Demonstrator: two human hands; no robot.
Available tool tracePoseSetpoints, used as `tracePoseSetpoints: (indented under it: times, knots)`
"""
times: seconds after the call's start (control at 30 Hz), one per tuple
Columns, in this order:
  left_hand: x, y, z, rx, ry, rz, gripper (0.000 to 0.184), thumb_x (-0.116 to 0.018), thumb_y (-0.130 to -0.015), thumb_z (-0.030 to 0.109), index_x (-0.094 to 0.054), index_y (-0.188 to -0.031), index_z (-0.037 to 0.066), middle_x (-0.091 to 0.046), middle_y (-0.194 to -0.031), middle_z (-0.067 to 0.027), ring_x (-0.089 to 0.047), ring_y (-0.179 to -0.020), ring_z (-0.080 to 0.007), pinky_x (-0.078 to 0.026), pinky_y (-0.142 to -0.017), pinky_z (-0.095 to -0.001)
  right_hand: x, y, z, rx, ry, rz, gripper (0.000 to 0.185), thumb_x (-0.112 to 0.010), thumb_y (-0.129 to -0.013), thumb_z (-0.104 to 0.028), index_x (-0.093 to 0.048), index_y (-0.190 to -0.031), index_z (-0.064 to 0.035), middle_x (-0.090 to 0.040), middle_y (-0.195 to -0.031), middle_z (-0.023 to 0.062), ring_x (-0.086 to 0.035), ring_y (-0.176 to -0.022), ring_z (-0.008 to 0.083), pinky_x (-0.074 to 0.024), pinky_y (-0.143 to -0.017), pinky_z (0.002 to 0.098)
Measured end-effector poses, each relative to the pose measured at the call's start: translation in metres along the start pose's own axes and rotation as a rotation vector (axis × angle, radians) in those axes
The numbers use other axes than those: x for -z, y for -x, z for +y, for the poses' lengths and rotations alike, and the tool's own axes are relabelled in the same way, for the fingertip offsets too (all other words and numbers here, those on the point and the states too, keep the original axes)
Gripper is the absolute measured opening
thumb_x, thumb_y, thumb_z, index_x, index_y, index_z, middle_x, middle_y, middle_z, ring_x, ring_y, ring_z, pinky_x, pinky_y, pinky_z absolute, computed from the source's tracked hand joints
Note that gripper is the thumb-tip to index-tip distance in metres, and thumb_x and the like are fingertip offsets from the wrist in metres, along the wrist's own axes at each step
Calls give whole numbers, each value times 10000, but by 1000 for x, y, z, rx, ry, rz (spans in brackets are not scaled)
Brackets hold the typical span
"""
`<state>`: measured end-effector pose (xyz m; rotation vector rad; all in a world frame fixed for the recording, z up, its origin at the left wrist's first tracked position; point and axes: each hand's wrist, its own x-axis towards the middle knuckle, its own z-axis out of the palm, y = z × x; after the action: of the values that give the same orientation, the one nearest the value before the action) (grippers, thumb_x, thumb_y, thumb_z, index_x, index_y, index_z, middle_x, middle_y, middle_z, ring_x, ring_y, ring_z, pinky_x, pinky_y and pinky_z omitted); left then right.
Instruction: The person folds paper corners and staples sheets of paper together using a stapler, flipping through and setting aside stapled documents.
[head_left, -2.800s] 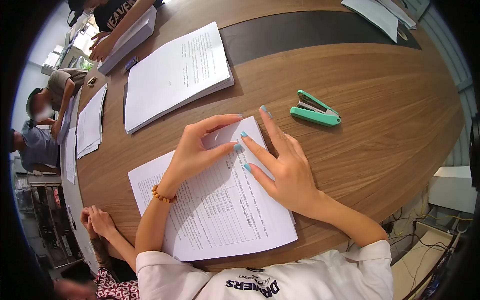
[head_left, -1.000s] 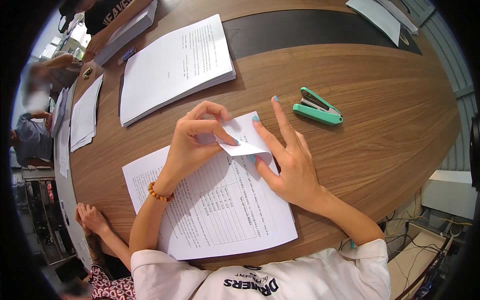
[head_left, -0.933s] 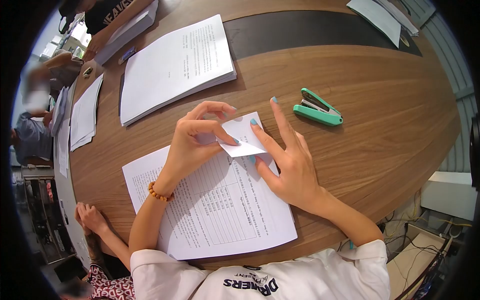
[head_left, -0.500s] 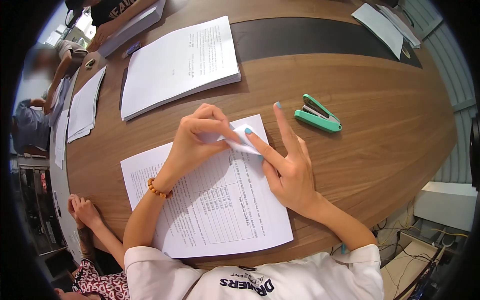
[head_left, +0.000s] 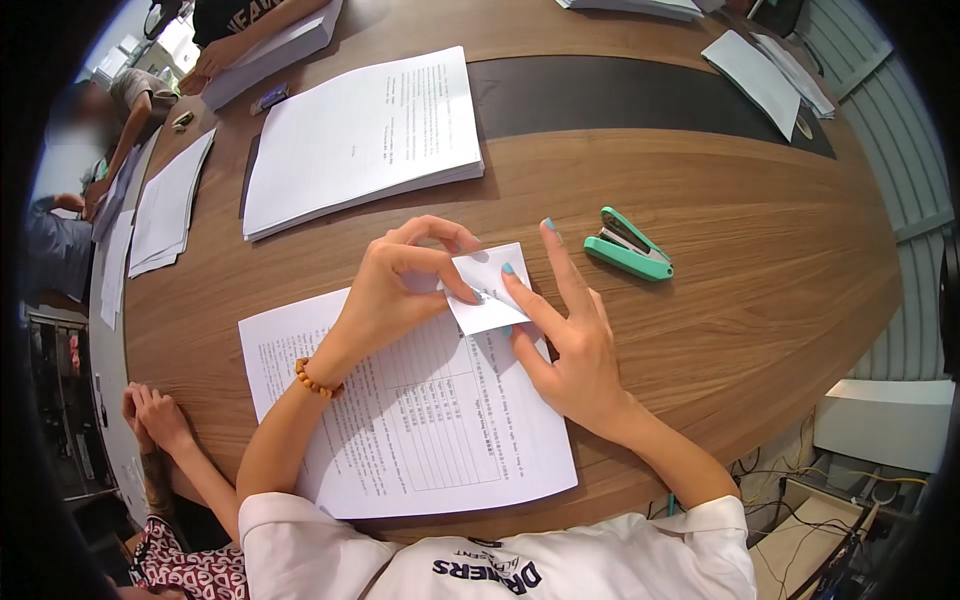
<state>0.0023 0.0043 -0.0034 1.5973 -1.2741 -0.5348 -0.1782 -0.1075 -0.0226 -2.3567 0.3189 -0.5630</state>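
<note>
A printed document (head_left: 400, 470) with a ruled table lies on the wooden table in front of me. Its upper right corner shows a bent-over white flap of paper (head_left: 488, 318). My left hand (head_left: 385, 285), with a brown bead bracelet at the wrist, pinches the flap from the left between thumb and index finger. From the right, my right hand (head_left: 575, 355) grips it with index finger above and thumb partly beneath, another finger pointing up. Just beyond that hand rests a green stapler (head_left: 630, 246), touched by neither hand.
A thick printed paper stack (head_left: 360, 150) lies ahead, with more papers (head_left: 172, 205) to its left and others (head_left: 757, 85) at far right. A co-worker's clasped hands (head_left: 158, 415) rest at left. Other people sit at upper left. Cables (head_left: 800, 500) hang lower right.
The white flap now lies flatter and shows more of its face between my fingers. My right thumb has shifted slightly downward along the paper. The camera view has moved a little.
</note>
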Motion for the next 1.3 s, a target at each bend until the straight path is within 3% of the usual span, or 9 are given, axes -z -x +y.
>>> tracePoseSetpoints:
  times: [0.17, 0.5, 0.57, 0.67, 0.8, 1.07, 1.3]
  knots:
    - [3, 2, 3, 86, -15, -22, 257, -691, -558, -89, -736, -708, 114, -593, -935, -12, -559, -879, -142, -477, -788, -262, -2, 1, -1, 20, 3, 43, 438, -607, -749, -51, -611, -1183, -118, -246, -1468, 204, -336, -1315, 341, -323, -984, 452]
    - [-1, 3, 0, -12, 64, 38, 236, -695, -569, -107, -717, -709, 81, -597, -993, -30, -545, -740, -87, -461, -728, -235, -4, 1, -1, 138, 101, 159, 480, -597, -745, -21, -609, -1199, -177, -261, -1461, 209, -392, -1275, 328, -336, -969, 441]
    - [-2, 1, 6, -32, 18, 47, 219, -703, -583, -103, -702, -713, 73, -597, -1006, -40, -526, -704, -71, -461, -715, -233, -4, 3, -3, 71, -17, 174, 501, -611, -761, -65, -558, -1253, -139, -240, -1466, 214, -441, -1217, 324, -342, -961, 437]
    - [-4, -2, 15, 156, 200, 83, 212, -708, -591, -93, -693, -724, 71, -597, -997, -33, -531, -722, -83, -461, -708, -233, -2, 3, -4, 34, -32, 218, 542, -645, -759, -144, -513, -1280, -72, -213, -1472, 217, -475, -1163, 312, -341, -961, 440]
    - [1, 2, -1, 74, 35, 0, 190, -713, -589, -88, -705, -696, 69, -591, -978, -19, -547, -760, -109, -470, -719, -246, 0, 3, 0, -14, 2, 97, 567, -673, -739, -197, -519, -1254, -16, -202, -1476, 214, -472, -1161, 309, -331, -971, 443]
    - [-1, 3, 2, 27, 48, -6, 225, -689, -570, -102, -721, -681, 91, -579, -1011, -38, -570, -899, -146, -479, -771, -271, 0, 1, 1, 75, 106, 79, 460, -677, -729, -180, -591, -1154, -27, -216, -1481, 182, -311, -1329, 322, -318, -985, 449]
    - [0, 3, -2, 37, 23, -11, 204, -688, -592, -100, -713, -679, 83, -591, -953, -35, -575, -911, -146, -478, -780, -264, -4, 3, 2, 74, 107, 104, 423, -664, -736, -150, -616, -1155, -118, -215, -1487, 173, -304, -1335, 326, -316, -978, 475]
